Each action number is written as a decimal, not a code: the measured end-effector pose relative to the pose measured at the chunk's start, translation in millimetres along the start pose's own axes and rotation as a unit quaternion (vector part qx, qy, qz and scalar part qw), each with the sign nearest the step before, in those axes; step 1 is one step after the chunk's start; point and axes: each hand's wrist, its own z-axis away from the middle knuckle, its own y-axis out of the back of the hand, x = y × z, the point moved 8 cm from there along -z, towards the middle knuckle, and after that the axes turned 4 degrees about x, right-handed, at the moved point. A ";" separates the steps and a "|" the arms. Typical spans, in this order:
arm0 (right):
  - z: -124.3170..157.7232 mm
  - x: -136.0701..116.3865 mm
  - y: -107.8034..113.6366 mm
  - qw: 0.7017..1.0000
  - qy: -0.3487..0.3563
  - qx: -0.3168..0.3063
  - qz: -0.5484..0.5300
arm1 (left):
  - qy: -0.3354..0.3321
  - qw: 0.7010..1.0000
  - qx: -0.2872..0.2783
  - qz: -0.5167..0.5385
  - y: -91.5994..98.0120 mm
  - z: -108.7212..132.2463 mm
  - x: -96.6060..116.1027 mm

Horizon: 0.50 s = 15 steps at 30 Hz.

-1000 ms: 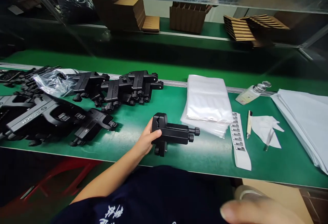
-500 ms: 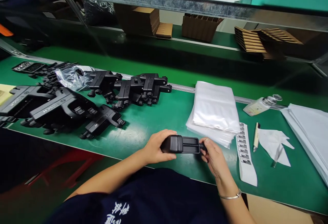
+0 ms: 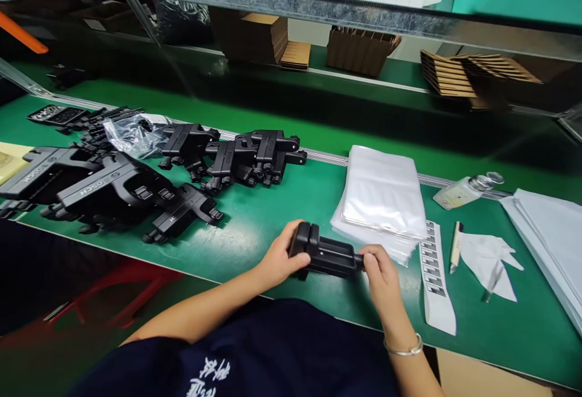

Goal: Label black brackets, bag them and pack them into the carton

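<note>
Above the front of the green bench I hold a black plastic clamp-like bracket (image 3: 334, 256) between both hands. My left hand (image 3: 280, 259) is wrapped round its thick left end, with the thumb along the near side. The fingers of my right hand (image 3: 381, 266) close on the small knob at its right end. Similar black brackets (image 3: 231, 157) lie grouped to the left, and larger black BOSCH-marked parts (image 3: 109, 188) lie nearer the left edge. Just behind my hands is a stack of clear plastic bags (image 3: 382, 185).
A label strip (image 3: 434, 276), a marker-like pen (image 3: 455, 247), a crumpled white cloth or paper (image 3: 488, 257) and a pump bottle (image 3: 466, 191) lie on the right. White sheets (image 3: 550, 245) cover the far right. Overhead runs a metal shelf edge (image 3: 318, 12); folded cardboard (image 3: 359, 51) stands beneath.
The bracket has been tilted in my hands, so its long side now shows instead of its slotted face. Both hands still hold it. The view has shifted slightly.
</note>
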 end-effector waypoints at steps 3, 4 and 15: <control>4.6 -22.7 4.5 0.988 0.138 0.021 0.072 | 0.128 0.986 -0.013 0.106 -8.7 0.2 -18.4; 5.0 -22.3 5.0 0.988 0.135 0.021 0.072 | 0.134 0.984 -0.015 0.119 -10.4 0.2 -19.3; 12.6 -11.7 8.6 0.990 0.125 0.018 0.064 | 0.025 0.994 -0.043 0.093 -8.9 -4.3 -2.3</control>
